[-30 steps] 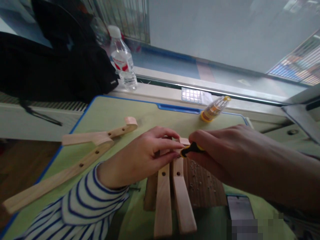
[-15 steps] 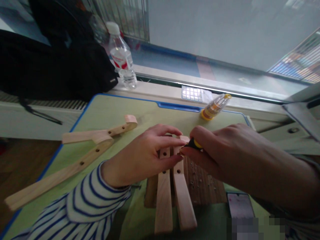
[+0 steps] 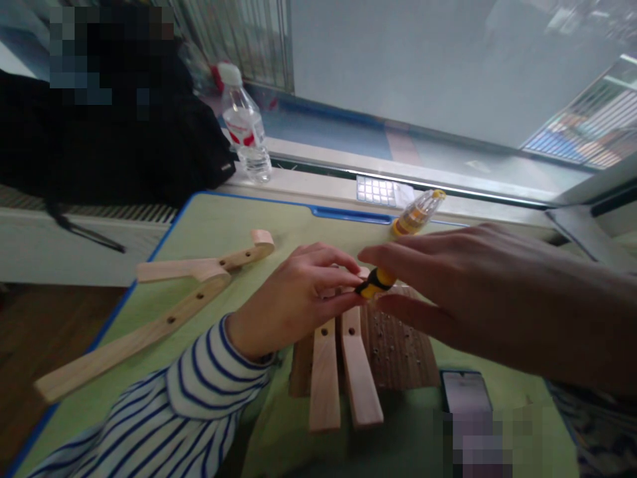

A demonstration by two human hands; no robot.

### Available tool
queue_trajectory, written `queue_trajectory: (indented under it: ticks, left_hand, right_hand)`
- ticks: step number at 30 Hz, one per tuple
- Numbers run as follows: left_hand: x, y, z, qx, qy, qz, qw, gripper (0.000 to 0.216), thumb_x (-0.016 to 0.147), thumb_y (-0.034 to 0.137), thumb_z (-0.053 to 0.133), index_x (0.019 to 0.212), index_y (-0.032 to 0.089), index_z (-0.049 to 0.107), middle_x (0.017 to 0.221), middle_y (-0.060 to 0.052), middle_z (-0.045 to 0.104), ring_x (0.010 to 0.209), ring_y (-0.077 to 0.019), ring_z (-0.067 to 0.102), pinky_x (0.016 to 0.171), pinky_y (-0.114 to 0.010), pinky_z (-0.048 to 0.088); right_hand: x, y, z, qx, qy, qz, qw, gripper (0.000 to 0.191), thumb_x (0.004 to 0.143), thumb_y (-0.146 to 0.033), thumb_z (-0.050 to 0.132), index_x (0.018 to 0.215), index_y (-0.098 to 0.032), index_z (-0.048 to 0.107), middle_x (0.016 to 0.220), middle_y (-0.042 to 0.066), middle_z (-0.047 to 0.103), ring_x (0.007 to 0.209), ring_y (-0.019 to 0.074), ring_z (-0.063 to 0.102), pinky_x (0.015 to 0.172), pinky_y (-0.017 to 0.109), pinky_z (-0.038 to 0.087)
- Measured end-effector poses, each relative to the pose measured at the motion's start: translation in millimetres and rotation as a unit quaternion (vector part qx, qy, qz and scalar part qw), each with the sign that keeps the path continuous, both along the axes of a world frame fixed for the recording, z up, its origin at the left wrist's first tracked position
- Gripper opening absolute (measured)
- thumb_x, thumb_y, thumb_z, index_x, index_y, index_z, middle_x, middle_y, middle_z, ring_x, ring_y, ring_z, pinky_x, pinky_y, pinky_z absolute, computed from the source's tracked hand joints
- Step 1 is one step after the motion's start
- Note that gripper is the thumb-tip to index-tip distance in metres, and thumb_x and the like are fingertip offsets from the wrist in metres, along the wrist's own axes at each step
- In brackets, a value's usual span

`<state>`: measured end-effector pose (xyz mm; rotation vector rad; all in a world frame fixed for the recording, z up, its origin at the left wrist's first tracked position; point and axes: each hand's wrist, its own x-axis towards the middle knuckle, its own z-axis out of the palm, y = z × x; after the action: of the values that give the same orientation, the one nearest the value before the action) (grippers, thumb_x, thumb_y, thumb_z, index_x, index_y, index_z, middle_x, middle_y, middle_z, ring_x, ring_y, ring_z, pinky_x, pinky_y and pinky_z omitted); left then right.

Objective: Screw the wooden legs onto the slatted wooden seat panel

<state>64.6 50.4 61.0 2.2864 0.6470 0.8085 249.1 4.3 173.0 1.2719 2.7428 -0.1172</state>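
My right hand [image 3: 438,285] is around the yellow-and-black handle of a screwdriver [image 3: 377,283], thumb below and fingers above, its grip looser with much of the handle showing. The thumb and fingers of my left hand [image 3: 303,285] come together at the screwdriver's black front end, over the wood; what they pinch is hidden. Beneath lie two pale wooden pieces side by side, a left one [image 3: 326,385] and a right one [image 3: 362,385], each with a dark hole showing. Their far ends are mostly covered by my hands. They rest on a brown wooden board [image 3: 403,345] dotted with small holes.
Two more drilled wooden pieces [image 3: 134,342] lie at the left of the green, blue-edged table [image 3: 223,209]. A clear yellow-tipped bottle [image 3: 415,214] stands behind my right hand. A phone [image 3: 466,392] lies at the right front. A water bottle [image 3: 247,129] and black bag [image 3: 149,153] are on the sill.
My right fingers have loosened and spread along the handle, so more of the screwdriver shows. My left hand stays at its front end. The whole view has shifted slightly.
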Motion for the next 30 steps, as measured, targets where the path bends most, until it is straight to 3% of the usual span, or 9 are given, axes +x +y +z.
queue_trajectory:
  ticks: [7,13,17,23,30]
  left_hand:
    - [-1,0,1.3,0.004,0.007,-0.006,1.0,0.014,0.082,0.028,0.058,0.084,0.022,0.07,0.099,-0.002,0.063,0.094,-0.015,0.055,0.085,-0.031,0.044]
    - [-1,0,0.6,-0.005,0.014,-0.013,1.0,0.016,0.084,0.029,0.055,0.087,0.022,0.07,0.102,-0.004,0.062,0.096,-0.0153,0.054,0.088,-0.032,0.043]
    - [0,-2,0.0,0.0,0.015,0.002,1.0,0.015,0.082,0.03,0.058,0.087,0.023,0.069,0.104,-0.004,0.061,0.098,-0.0163,0.054,0.087,-0.033,0.044]
    - [2,-2,-0.4,0.012,0.021,0.02,1.0,0.015,0.08,0.031,0.059,0.087,0.024,0.069,0.103,-0.004,0.061,0.099,-0.0174,0.054,0.087,-0.034,0.044]
    - [2,-1,-4.9,0.026,-0.007,0.02,0.999,0.015,0.078,0.028,0.062,0.089,0.02,0.068,0.098,-0.004,0.062,0.095,-0.0171,0.055,0.086,-0.034,0.045]
  right_hand:
    - [-3,2,-4.1,-0.051,0.031,0.004,0.998,0.019,0.085,-0.013,0.043,0.089,-0.016,0.062,0.075,0.002,0.064,0.06,0.0102,0.055,0.057,0.025,0.036]
    - [-6,1,-2.2,-0.082,0.016,-0.017,0.996,0.02,0.085,-0.012,0.041,0.079,-0.014,0.06,0.066,0.001,0.06,0.056,0.0092,0.052,0.054,0.025,0.033]
    - [-5,2,-5.2,-0.055,0.005,-0.017,0.998,0.017,0.085,-0.012,0.039,0.084,-0.015,0.056,0.069,0.001,0.06,0.055,0.0088,0.05,0.051,0.025,0.028]
    - [-7,7,-2.3,-0.016,-0.044,0.028,0.999,0.012,0.084,-0.016,0.041,0.081,-0.016,0.053,0.066,0.0,0.059,0.048,0.0082,0.044,0.046,0.026,0.019]
    - [-20,24,-7.4,-0.022,-0.083,0.117,0.989,0.02,0.085,-0.027,0.042,0.098,-0.016,0.051,0.074,0.005,0.064,0.052,0.011,0.048,0.048,0.028,0.016]
